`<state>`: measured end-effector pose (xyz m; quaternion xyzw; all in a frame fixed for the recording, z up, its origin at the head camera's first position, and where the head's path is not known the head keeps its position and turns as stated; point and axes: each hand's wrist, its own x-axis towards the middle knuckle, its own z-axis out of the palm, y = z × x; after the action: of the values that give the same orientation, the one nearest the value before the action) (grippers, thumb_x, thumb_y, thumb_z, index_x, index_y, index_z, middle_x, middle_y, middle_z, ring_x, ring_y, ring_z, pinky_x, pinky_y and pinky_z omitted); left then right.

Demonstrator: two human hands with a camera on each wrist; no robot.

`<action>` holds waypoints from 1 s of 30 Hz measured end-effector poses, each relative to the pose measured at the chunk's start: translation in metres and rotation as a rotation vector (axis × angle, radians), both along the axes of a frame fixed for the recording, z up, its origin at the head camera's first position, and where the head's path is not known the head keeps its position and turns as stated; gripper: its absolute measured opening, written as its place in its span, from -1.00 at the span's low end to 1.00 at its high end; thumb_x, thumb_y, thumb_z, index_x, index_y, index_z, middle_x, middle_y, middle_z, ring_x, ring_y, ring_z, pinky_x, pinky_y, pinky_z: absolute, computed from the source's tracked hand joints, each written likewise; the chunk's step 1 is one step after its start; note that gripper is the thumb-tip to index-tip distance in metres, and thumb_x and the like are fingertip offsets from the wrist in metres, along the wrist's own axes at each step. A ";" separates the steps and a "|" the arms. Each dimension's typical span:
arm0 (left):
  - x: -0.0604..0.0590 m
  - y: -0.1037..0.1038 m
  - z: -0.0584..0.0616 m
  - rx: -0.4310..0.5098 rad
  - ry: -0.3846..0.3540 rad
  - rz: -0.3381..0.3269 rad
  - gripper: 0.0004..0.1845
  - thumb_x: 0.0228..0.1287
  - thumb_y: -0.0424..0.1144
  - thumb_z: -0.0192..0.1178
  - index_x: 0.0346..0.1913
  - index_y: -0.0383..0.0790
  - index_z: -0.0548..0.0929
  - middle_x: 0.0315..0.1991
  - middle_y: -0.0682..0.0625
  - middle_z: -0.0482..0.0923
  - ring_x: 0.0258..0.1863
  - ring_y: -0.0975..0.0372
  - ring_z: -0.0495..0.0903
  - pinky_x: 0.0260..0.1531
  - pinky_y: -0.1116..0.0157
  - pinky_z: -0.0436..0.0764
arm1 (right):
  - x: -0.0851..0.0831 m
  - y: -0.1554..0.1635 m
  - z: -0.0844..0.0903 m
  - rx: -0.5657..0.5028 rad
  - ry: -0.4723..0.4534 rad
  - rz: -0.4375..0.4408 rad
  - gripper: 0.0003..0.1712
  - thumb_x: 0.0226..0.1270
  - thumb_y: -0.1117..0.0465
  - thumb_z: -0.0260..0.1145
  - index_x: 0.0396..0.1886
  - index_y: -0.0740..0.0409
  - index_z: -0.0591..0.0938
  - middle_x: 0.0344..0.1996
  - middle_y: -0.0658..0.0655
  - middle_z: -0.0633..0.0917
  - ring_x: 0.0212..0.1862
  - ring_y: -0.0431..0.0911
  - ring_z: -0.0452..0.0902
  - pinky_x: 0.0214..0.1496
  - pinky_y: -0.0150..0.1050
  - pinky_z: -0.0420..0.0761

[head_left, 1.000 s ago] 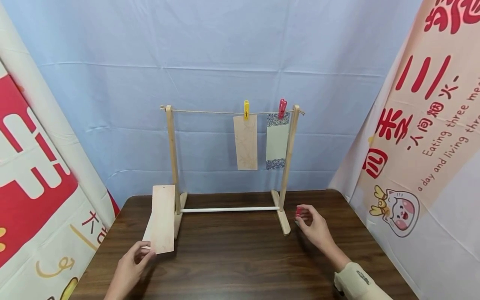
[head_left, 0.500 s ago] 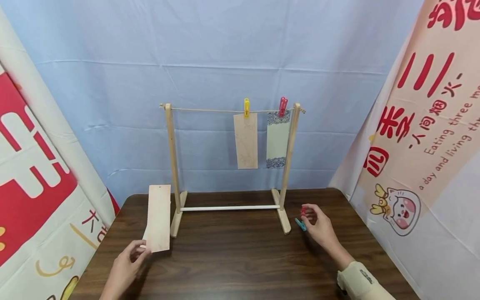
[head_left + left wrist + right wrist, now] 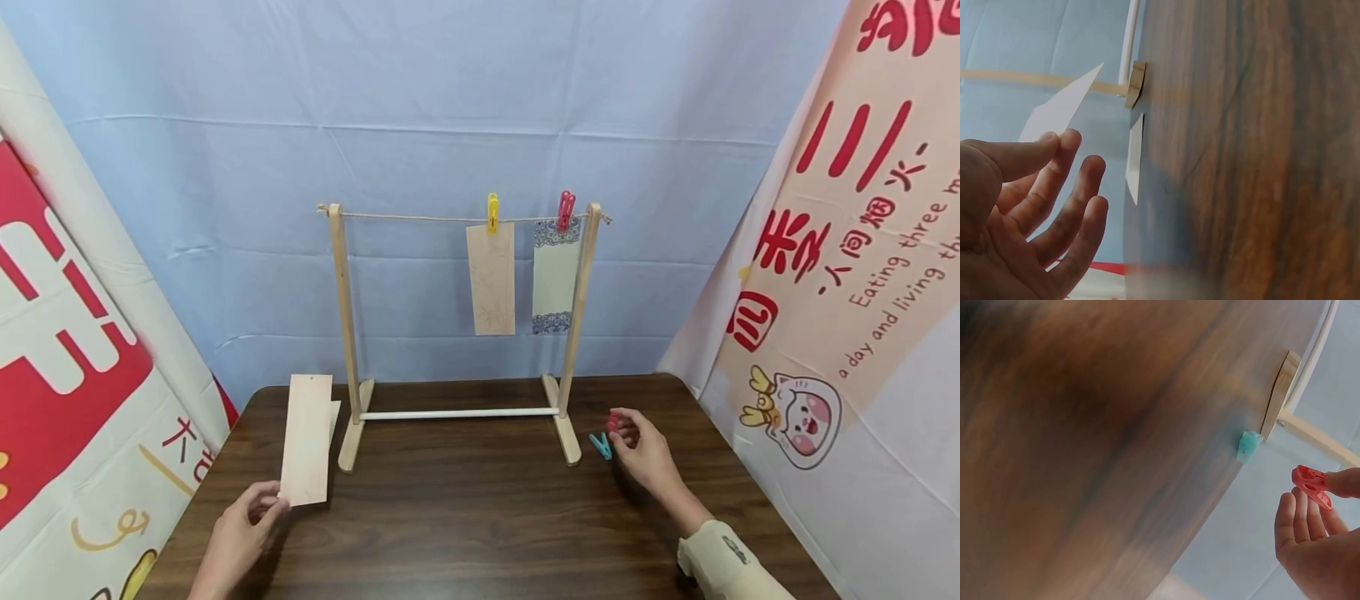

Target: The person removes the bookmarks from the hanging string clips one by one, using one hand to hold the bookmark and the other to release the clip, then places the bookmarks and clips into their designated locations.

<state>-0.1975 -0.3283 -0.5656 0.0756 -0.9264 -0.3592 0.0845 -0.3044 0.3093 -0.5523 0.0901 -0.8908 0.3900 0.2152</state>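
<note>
My left hand (image 3: 243, 527) pinches a pale pink card (image 3: 306, 442) by its lower left corner, between thumb and index finger. The card has a small hole near its top edge and stands tilted above the table. Beneath it lies another pale card (image 3: 1135, 159), mostly hidden in the head view. My right hand (image 3: 647, 454) pinches a red clothespin (image 3: 1311, 485) between thumb and fingers, over the right side of the table. Just left of that hand, a teal clothespin (image 3: 601, 446) lies on the wood.
A wooden rack (image 3: 345, 308) with a string (image 3: 412, 218) stands at the back of the table (image 3: 450, 517). A yellow clothespin (image 3: 492, 213) holds a beige card (image 3: 491, 283) on it; a red clothespin (image 3: 566, 212) holds a patterned card (image 3: 555, 275).
My left hand has drawn the pink card left, away from the rack's foot, and more of the card beneath shows. My right hand has lifted the red clothespin rightward, uncovering the teal one.
</note>
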 end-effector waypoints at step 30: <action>-0.012 -0.023 -0.003 0.000 -0.063 -0.019 -0.65 0.58 -0.24 0.31 0.25 -0.38 0.65 -0.14 -0.08 0.83 -0.18 0.23 0.76 -0.14 0.29 0.61 | -0.010 0.018 -0.012 0.134 -0.172 -0.074 -0.55 0.43 0.40 0.44 0.23 0.52 0.59 -0.16 0.35 0.71 -0.23 0.06 0.66 -0.21 -0.15 0.64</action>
<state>-0.2094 -0.3511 -0.5684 0.0781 -0.9293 -0.3572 0.0519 -0.3144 0.3275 -0.5647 0.0376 -0.9327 0.3276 0.1458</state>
